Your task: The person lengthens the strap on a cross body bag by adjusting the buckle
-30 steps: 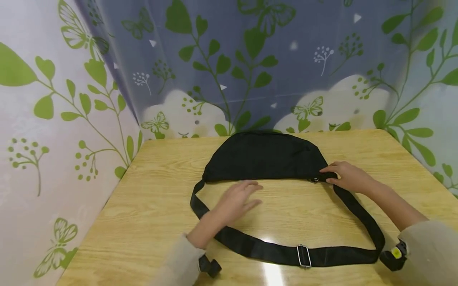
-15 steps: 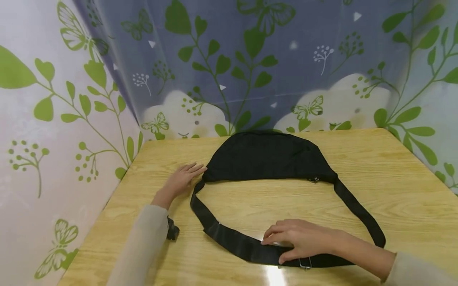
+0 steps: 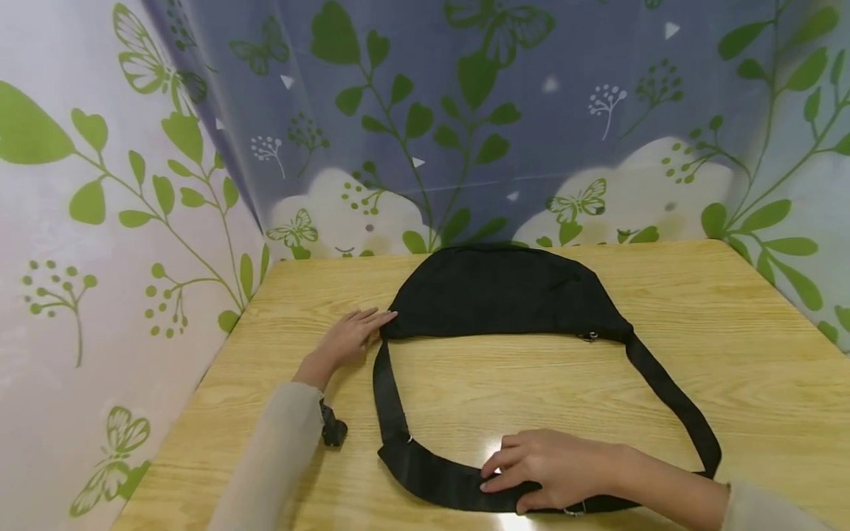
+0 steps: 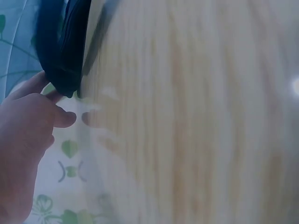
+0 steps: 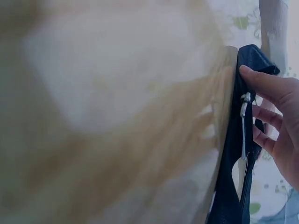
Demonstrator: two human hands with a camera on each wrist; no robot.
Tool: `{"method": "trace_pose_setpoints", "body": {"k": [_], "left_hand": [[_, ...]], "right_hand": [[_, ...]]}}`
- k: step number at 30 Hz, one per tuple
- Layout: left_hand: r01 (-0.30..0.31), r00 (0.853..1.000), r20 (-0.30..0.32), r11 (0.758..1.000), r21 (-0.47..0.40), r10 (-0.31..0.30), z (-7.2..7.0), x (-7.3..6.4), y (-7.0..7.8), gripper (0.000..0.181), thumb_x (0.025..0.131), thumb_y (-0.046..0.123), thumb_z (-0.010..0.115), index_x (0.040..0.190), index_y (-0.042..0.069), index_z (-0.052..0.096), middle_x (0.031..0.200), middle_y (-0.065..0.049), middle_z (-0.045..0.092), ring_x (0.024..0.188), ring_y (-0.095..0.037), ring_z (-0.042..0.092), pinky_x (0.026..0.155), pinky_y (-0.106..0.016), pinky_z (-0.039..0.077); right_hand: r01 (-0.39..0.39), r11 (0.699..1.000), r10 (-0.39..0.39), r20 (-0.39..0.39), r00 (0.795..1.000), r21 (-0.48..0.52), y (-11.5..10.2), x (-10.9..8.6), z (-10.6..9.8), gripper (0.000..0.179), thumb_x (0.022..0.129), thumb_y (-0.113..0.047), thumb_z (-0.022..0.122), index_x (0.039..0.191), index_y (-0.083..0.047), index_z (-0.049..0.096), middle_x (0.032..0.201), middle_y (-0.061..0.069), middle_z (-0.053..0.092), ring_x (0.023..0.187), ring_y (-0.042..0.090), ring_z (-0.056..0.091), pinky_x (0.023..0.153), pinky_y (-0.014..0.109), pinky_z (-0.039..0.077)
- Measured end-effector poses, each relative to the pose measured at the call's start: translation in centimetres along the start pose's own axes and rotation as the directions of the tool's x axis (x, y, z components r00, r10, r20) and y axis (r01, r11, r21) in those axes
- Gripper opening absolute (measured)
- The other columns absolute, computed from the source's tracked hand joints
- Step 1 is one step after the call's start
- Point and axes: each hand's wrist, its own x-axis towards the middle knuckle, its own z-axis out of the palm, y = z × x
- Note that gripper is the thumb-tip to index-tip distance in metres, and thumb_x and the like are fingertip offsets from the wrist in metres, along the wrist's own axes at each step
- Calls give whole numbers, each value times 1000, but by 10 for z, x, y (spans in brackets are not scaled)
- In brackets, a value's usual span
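A black waist bag [image 3: 498,291] lies flat at the back of the table, its strap [image 3: 432,472] looped toward the front. My left hand [image 3: 348,341] has its fingers stretched out, the fingertips resting on the bag's left corner. Over the front stretch of the strap, my right hand [image 3: 564,468] pinches the webbing between thumb and bent fingers. The right wrist view shows the thumb on one face of the strap, close to a metal slider buckle [image 5: 244,107]. In the head view that hand mostly covers the buckle.
The wood-grain table [image 3: 505,391] carries the bag, whose upper edge reaches the patterned blue backdrop [image 3: 425,96]. A pale patterned sheet [image 3: 119,295] rises along the left edge. A small zip pull [image 3: 589,337] shows at the bag's lower right.
My left hand moved from inside the loop to the bag's left corner. My right hand left the right corner for the front strap, which has shifted toward me, straightening its left side.
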Motion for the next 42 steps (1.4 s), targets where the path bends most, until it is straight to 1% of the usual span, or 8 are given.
{"method": "trace_pose_setpoints", "body": {"k": [5,13,17,22,24,28,34,42], "left_hand": [[-3,1000,-12,1000,7,3,-1,1,0,49,95,7,47,142,15,35,138,-10,42,127,-29,35,101,-45,26],[1,1000,-26,999,41,0,-16,2,10,64,84,-10,54,142,11,36,140,-11,39,127,-29,35,101,-44,27],[-56,990,-137,994,-89,43,-42,5,38,58,85,-9,56,139,7,40,141,-11,38,127,-28,34,101,-42,27],[-289,950,-198,916,-279,240,-74,14,120,44,94,12,52,137,6,43,140,-10,39,126,-23,36,101,-38,30],[-388,921,-134,887,-251,365,-81,15,159,44,96,20,49,138,8,41,141,-8,37,128,-20,35,102,-33,27],[-593,795,35,789,-164,605,-77,16,222,48,98,31,45,142,14,36,144,-4,33,130,-12,29,103,-22,19],[-671,637,264,689,-274,725,-53,23,265,58,94,39,47,146,22,26,149,1,21,133,-4,14,102,-16,11],[-718,577,272,637,-281,770,-36,20,270,53,94,35,48,144,23,33,150,-2,17,134,-5,10,101,-14,10]], "right_hand": [[25,999,-24,9,1000,-28,-9,4,2,41,90,-32,60,128,-17,56,124,-5,52,95,4,48,81,7,30],[-169,978,153,-128,980,-123,6,-14,-34,40,87,-26,65,124,-15,57,121,0,54,101,12,52,79,28,45],[-339,914,283,-249,926,-224,35,-44,-70,40,80,-16,71,118,-10,61,115,4,58,99,20,53,76,38,47],[-562,791,495,-290,819,-239,72,-96,-98,36,79,-12,71,114,-8,64,112,11,58,99,31,53,75,46,46],[-646,738,595,-265,759,-195,83,-115,-103,35,82,-13,69,117,-8,63,115,15,56,102,37,51,76,51,44],[-734,673,712,-190,676,-92,99,-140,-101,38,87,-22,65,121,-6,61,121,25,51,106,45,47,78,56,41],[-710,702,685,-211,697,-64,115,-153,-86,35,84,-12,66,117,-3,62,115,25,53,96,42,54,71,48,46],[-719,695,687,-291,666,-7,124,-157,-76,31,82,-5,66,113,1,64,103,22,59,80,31,60,61,37,48]]}}
